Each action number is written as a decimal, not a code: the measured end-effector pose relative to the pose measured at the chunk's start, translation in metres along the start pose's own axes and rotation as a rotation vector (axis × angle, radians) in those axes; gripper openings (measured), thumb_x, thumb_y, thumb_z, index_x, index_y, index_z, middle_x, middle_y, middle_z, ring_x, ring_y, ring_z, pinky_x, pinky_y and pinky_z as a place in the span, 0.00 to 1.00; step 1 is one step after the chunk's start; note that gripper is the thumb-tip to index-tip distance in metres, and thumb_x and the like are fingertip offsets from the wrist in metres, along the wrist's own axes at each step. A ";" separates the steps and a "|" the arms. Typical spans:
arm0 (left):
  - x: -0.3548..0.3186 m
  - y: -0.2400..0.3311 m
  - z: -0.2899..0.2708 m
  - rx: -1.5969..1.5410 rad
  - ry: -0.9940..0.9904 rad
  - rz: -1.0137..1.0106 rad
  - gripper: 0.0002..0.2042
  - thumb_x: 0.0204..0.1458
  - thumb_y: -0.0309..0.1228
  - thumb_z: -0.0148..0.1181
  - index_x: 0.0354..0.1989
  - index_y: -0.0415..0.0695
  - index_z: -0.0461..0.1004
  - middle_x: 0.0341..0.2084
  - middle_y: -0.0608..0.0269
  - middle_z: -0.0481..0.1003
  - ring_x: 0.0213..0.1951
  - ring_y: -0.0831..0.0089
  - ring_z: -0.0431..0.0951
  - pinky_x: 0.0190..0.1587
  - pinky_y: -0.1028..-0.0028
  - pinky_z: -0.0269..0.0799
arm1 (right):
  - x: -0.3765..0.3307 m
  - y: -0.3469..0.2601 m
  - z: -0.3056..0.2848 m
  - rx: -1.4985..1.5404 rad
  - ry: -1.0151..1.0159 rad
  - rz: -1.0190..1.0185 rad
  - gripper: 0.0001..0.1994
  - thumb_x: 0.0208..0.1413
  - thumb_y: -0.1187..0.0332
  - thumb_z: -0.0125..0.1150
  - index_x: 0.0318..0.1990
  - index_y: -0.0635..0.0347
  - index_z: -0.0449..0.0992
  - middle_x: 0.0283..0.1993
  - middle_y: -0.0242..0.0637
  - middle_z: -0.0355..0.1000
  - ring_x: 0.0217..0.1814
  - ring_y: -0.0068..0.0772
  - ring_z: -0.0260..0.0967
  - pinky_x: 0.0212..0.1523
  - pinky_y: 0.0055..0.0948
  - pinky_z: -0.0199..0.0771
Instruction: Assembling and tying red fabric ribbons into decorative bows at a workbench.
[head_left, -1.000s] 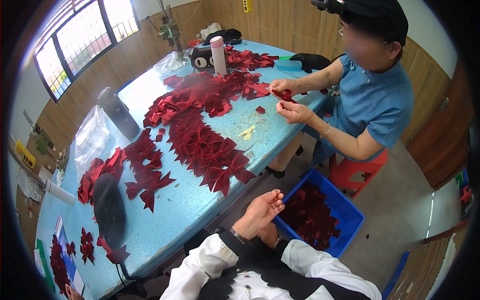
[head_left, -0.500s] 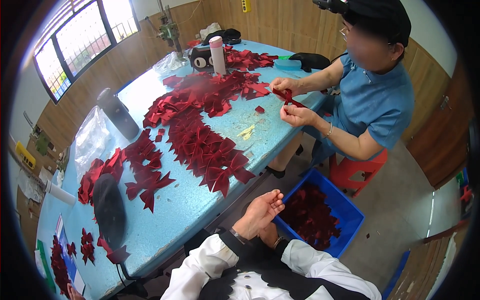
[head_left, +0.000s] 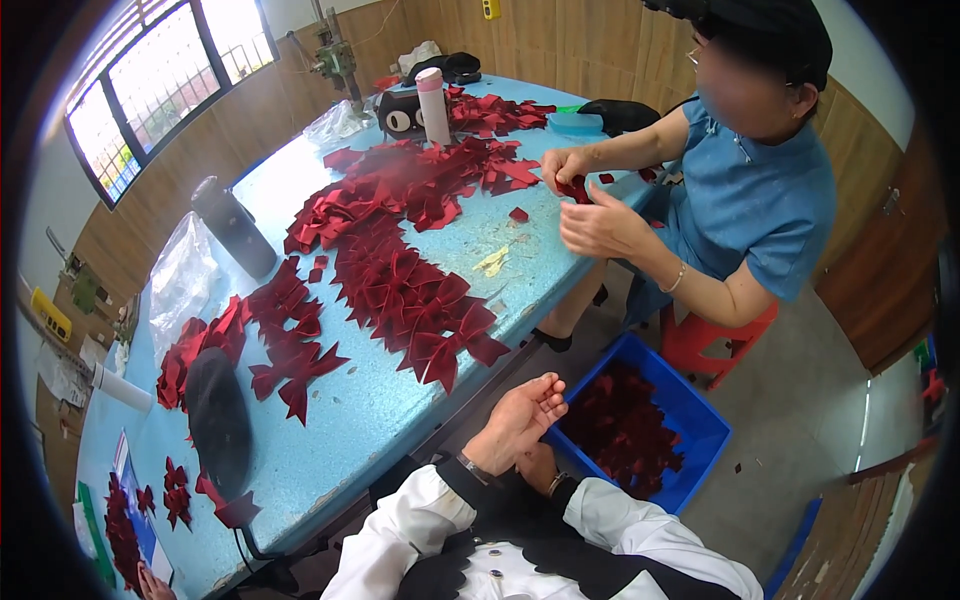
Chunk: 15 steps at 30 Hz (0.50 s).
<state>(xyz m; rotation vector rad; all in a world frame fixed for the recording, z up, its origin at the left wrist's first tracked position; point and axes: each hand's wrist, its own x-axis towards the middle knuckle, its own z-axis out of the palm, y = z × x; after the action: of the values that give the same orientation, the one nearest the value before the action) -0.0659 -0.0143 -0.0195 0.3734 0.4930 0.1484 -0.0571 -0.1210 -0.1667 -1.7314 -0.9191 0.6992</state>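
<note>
My left hand (head_left: 518,422) is held palm up off the table's near edge, fingers loosely extended with nothing visible in them. Just below it, my right hand (head_left: 538,466) is partly covered by the left, and its fingers are hidden. Beside both hands, a blue plastic bin (head_left: 700,455) holds a heap of dark red fabric pieces (head_left: 625,430). On the blue table (head_left: 400,430), the nearest things are dark red bows (head_left: 440,350) in a spread pile. Across from me, a co-worker's hands (head_left: 600,215) pinch a dark red ribbon piece (head_left: 573,187).
A red stool (head_left: 715,345) supports the co-worker beyond the bin. The table carries a dark bottle (head_left: 235,230), a pink-capped bottle (head_left: 433,108), a plastic bag (head_left: 185,280) and a black elongated object (head_left: 220,425). Another person's hand (head_left: 152,583) shows at the lower left.
The co-worker's hands have drawn closer around the ribbon piece, which is now more covered, and their lower arm has lifted slightly. My hands have stayed nearly still.
</note>
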 end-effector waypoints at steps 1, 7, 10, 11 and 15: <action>0.000 0.000 0.000 0.004 0.004 -0.002 0.06 0.59 0.28 0.46 0.39 0.40 0.66 0.32 0.63 0.70 0.32 0.76 0.69 0.40 0.75 0.68 | 0.000 0.001 0.000 0.002 -0.001 0.006 0.16 0.52 0.59 0.46 0.27 0.62 0.74 0.21 0.43 0.71 0.24 0.40 0.71 0.27 0.34 0.68; 0.002 -0.003 0.001 0.016 0.024 -0.013 0.06 0.59 0.28 0.46 0.39 0.40 0.67 0.32 0.63 0.70 0.32 0.76 0.69 0.41 0.75 0.69 | 0.000 0.006 0.001 0.002 0.014 -0.023 0.16 0.52 0.59 0.46 0.27 0.62 0.74 0.22 0.43 0.72 0.26 0.41 0.71 0.30 0.35 0.68; 0.003 -0.002 0.002 0.020 0.024 -0.019 0.06 0.59 0.28 0.46 0.39 0.40 0.67 0.32 0.63 0.70 0.32 0.76 0.69 0.41 0.75 0.69 | 0.001 0.005 0.001 0.025 0.003 0.008 0.16 0.52 0.58 0.46 0.28 0.63 0.74 0.23 0.44 0.72 0.28 0.43 0.71 0.31 0.36 0.68; 0.003 -0.002 0.002 0.023 0.025 -0.020 0.06 0.59 0.28 0.46 0.39 0.40 0.67 0.32 0.63 0.70 0.32 0.76 0.69 0.41 0.75 0.69 | 0.001 0.004 0.000 0.028 0.004 0.007 0.16 0.52 0.58 0.46 0.28 0.63 0.74 0.23 0.44 0.72 0.28 0.43 0.71 0.31 0.36 0.68; 0.002 -0.003 0.005 0.020 0.024 -0.023 0.06 0.59 0.28 0.46 0.39 0.40 0.66 0.32 0.62 0.70 0.32 0.76 0.69 0.40 0.75 0.69 | 0.000 0.000 -0.002 0.059 0.006 0.027 0.17 0.52 0.58 0.46 0.29 0.63 0.75 0.24 0.44 0.72 0.28 0.43 0.72 0.31 0.37 0.68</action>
<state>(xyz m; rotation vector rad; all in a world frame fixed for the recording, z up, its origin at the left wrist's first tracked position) -0.0611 -0.0182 -0.0175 0.3861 0.5223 0.1258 -0.0556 -0.1221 -0.1662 -1.6952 -0.8643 0.7313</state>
